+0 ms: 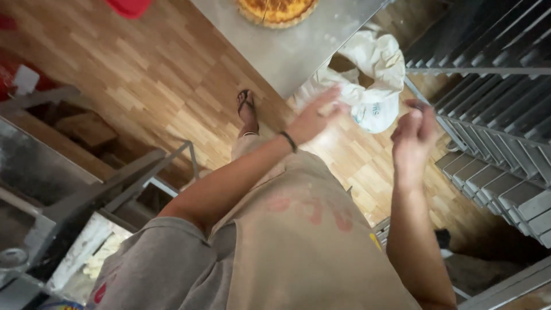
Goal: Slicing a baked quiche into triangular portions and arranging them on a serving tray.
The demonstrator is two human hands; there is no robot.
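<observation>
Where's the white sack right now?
In the head view, the white sack sits on the wooden floor upper right of centre, between the steel table and the tray rack.

White sack (376,86) — golden, perhaps browned, tart (277,10)

Floor (155,74) is showing matt wood parquet. Table (298,49) at twelve o'clock is presenting dull brushed metal, smooth. Rack (499,143) at three o'clock is reading as grey metal rails. Sack (376,63) is appearing as crumpled white paper or plastic. Apron (310,252) is looking like beige cloth, stained
</observation>
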